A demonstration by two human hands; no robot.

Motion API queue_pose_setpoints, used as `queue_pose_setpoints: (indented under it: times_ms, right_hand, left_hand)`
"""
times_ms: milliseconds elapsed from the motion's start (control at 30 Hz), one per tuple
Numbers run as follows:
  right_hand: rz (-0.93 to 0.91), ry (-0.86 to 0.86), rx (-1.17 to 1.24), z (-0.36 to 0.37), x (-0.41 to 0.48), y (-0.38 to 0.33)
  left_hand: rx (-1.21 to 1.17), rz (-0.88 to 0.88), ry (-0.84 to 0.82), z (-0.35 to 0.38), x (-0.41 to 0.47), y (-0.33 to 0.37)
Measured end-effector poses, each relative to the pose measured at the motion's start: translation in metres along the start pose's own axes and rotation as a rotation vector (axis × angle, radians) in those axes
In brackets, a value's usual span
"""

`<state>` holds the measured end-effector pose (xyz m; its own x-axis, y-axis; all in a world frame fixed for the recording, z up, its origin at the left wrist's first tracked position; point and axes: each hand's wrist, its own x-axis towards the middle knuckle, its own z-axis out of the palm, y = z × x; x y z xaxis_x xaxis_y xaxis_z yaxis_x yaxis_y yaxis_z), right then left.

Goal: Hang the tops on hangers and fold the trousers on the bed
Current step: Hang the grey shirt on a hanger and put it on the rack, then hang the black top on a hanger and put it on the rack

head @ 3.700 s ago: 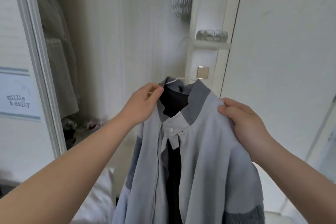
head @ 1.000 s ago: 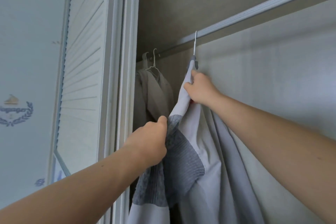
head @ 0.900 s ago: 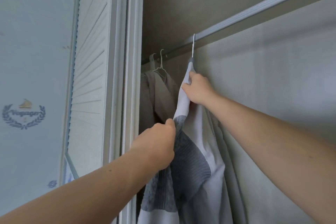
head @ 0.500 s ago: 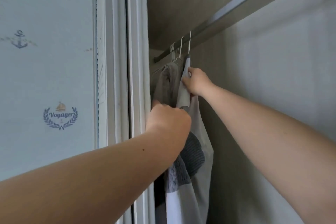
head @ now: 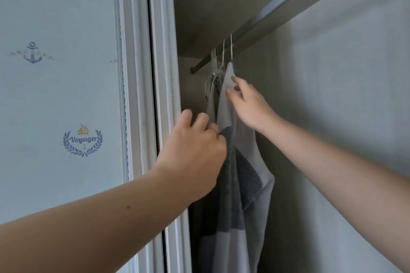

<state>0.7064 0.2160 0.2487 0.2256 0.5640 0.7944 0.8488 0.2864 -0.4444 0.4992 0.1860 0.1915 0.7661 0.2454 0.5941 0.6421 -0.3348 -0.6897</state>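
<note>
Moved: jacket (head: 227, 113) slid further left along rail (head: 261, 22), now beside other hung garments (head: 212, 97); hanger hook (head: 231, 49) bears weight, so grip loosens; right hand (head: 250, 104) relaxed, steadying shoulder; left hand (head: 193, 153) spread, brushing sleeve.

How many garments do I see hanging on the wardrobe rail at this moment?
2. The light grey jacket hangs nearest the camera on the rail; a beige garment hangs just behind it, toward the far end. More may be hidden behind them.
</note>
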Motion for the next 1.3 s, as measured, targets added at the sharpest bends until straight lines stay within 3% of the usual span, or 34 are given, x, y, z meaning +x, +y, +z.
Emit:
queue_pose_setpoints:
  times_ms: [233,567,1067,1300]
  right_hand:
    - [-0.258,0.107,-0.181,-0.005,-0.081,-0.037]
    - [-0.450,-0.108,-0.378,0.030,-0.197,-0.167]
    - [-0.720,-0.531,-0.024,0.223,-0.468,-0.461]
    - [-0.860,-0.828,0.265,0.318,-0.595,-0.590]
  left_hand:
    - [-0.108,-0.019,0.150,-0.004,-0.076,-0.039]
    - [-0.197,-0.188,0.117,-0.026,-0.253,-0.097]
    - [-0.278,-0.667,-0.371,-0.141,-0.710,-0.162]
    - [-0.216,-1.070,-0.606,-0.231,-0.909,-0.155]
